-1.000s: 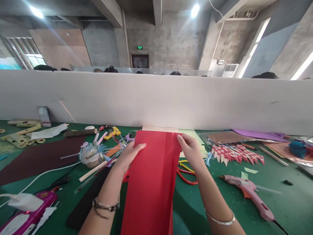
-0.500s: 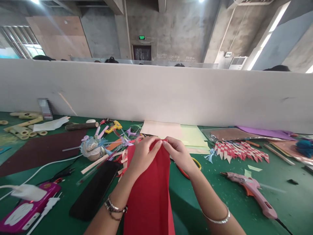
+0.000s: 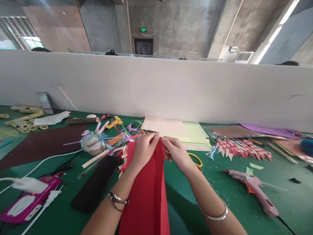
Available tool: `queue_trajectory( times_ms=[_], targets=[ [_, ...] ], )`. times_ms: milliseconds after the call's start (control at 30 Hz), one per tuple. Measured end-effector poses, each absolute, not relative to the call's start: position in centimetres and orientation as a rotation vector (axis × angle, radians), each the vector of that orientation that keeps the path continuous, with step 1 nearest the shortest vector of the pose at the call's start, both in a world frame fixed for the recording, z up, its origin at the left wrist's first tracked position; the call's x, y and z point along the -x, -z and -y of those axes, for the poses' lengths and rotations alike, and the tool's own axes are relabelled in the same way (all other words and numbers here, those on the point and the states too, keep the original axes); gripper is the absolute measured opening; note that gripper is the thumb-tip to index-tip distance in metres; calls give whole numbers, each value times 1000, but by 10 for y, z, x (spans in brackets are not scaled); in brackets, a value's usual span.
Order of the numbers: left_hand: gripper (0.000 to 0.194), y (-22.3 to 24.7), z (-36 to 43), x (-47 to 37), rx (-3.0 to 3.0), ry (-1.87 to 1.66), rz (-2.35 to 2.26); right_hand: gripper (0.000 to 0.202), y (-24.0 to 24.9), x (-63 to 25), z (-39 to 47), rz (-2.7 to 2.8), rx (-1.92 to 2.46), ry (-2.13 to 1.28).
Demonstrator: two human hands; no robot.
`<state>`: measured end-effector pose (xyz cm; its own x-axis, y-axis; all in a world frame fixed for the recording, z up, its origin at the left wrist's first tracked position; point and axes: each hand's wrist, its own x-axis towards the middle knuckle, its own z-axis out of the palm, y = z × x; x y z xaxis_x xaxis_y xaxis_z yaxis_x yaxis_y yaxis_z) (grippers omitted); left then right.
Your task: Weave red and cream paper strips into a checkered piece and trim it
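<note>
A long sheet of red paper [image 3: 144, 199] stretches from the near edge of the view up to my hands, with a lengthwise fold along its right side. My left hand [image 3: 146, 147] pinches the far edge of the sheet between thumb and fingers. Close beside it, my right hand [image 3: 176, 151] grips the folded far corner, its thumb on top and fingertips showing underneath. Both thumbs nearly meet at the top of the fold. Yellow-handled scissors [image 3: 196, 159] lie partly hidden behind my right hand.
Left of the paper lie a black case [image 3: 96, 184], a purple power strip [image 3: 31, 199] and a bundle of craft pieces [image 3: 93, 143]. To the right are a pink glue gun [image 3: 254, 187] and a red-and-white woven paper piece [image 3: 242, 148]. A white partition [image 3: 156, 86] stands behind.
The view has tilted down slightly. My hands and the far end of the red paper have shifted a little left, and my right fingertips now show beneath the fold.
</note>
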<state>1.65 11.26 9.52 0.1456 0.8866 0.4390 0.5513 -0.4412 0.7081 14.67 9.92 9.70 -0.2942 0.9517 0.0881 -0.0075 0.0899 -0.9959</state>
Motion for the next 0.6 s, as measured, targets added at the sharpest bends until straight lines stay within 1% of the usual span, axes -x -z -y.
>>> queue_trajectory(
  times_ms=[300,600],
  targets=[
    [36,-90,-116,-18,-1804,-1196,-1222,35,-90,-142,-99,1431,978,-1361],
    [38,-85,-122,-14,-1823,-1176,-1223,32,-83,-139,-101,1367,1003,-1399]
  ],
)
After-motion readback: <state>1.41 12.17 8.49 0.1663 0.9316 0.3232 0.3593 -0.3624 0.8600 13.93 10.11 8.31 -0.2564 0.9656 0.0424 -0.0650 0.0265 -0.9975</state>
